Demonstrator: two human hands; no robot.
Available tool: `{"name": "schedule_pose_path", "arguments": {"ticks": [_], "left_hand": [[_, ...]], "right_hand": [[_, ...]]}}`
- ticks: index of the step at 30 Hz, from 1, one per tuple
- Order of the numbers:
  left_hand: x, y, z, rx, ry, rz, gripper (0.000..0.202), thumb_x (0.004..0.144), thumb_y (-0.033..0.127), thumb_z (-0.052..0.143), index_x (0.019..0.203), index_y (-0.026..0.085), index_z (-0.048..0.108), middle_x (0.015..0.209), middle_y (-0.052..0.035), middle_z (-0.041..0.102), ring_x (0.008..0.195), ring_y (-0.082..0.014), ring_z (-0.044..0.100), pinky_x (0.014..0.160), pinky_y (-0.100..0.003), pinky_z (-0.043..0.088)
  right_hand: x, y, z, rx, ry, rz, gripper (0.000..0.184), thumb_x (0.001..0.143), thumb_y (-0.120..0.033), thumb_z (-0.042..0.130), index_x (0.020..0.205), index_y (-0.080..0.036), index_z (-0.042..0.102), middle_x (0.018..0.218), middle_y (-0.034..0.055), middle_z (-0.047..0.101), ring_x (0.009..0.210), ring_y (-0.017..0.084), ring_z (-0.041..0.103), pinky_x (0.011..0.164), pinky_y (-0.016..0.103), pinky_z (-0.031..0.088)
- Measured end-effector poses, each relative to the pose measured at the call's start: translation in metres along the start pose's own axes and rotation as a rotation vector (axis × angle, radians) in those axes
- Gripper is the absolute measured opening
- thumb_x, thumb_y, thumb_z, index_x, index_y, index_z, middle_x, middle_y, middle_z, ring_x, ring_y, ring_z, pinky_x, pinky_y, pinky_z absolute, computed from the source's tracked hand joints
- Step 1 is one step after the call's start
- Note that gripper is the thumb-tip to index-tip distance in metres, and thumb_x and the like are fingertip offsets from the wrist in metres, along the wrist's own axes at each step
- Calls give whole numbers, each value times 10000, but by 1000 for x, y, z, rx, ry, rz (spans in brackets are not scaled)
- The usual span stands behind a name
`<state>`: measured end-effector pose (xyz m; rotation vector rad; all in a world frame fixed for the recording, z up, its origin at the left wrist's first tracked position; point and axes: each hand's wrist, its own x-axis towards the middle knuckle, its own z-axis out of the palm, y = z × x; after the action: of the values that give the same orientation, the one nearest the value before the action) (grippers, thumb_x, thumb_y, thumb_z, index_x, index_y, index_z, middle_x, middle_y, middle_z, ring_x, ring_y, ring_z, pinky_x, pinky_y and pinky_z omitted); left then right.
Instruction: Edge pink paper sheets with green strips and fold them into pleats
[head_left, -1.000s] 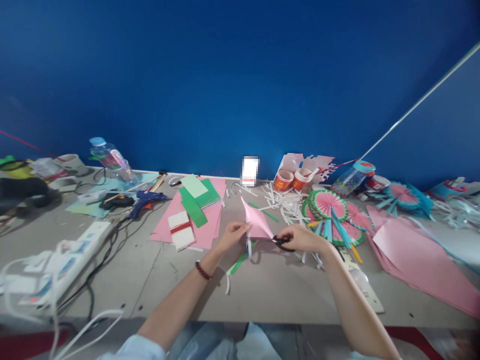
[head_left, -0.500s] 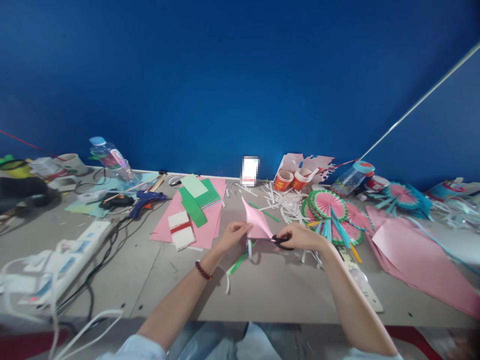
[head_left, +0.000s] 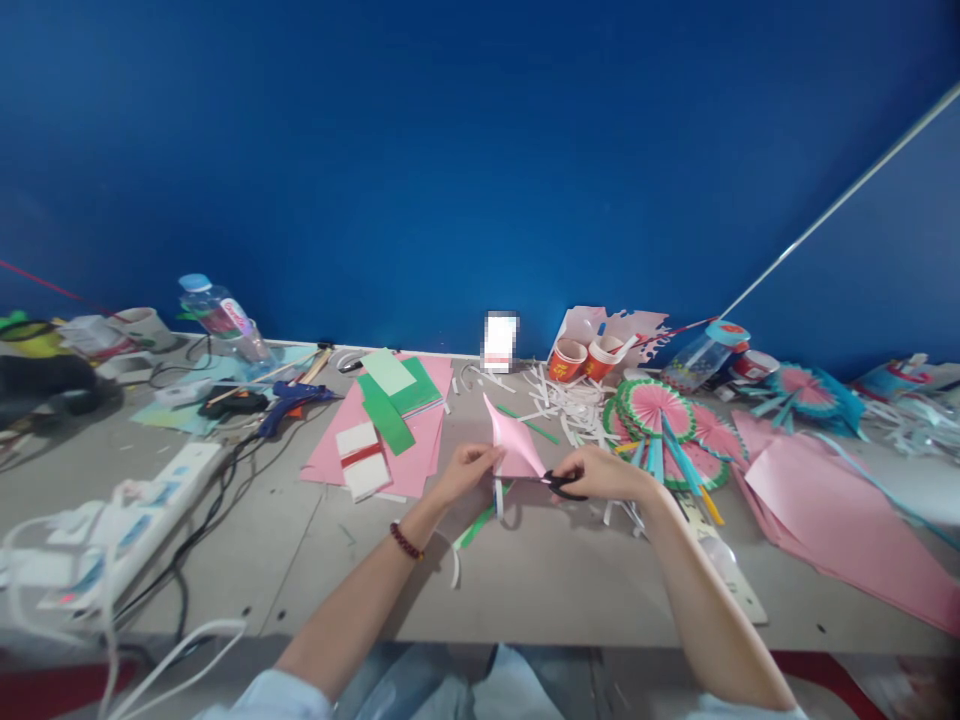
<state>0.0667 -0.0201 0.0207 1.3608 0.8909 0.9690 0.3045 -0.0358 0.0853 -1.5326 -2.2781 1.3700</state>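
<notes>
Our left hand [head_left: 471, 472] pinches the paper [head_left: 519, 448] between closed fingertips; right of that pinch, our right hand [head_left: 589, 472] curls around the scissors [head_left: 565, 487].

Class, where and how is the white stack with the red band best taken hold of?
Probably grip the white stack by its two long sides at the red band, coming from above: it lies flat, mostly on pink sheets, its top uncovered except for the band across its middle.
</notes>
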Motion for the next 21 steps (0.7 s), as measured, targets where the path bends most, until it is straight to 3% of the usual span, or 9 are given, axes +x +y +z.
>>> {"name": "schedule_pose_path", "arguments": {"ticks": [16, 21], "left_hand": [[1, 0, 1, -4, 11, -8, 604, 669, 683, 612, 422, 163, 430, 468, 40, 310, 497, -82, 280, 504, -253, 214], [2, -3, 0, 15, -7, 10, 591, 717, 660, 584, 442, 159, 432, 472, 43, 304, 496, -79, 277, 506, -249, 205]], "right_hand": [[-1, 1, 0, -24, -4, 5, 278, 711, -314, 551, 803, -192, 784, 597, -14, 646, 529, 107, 477, 509, 214, 327], [0, 0, 0, -20, -6, 8, 269, 714, -305, 549, 797, -204, 784, 595, -19, 646, 521, 104, 469, 502, 215, 321]]}}
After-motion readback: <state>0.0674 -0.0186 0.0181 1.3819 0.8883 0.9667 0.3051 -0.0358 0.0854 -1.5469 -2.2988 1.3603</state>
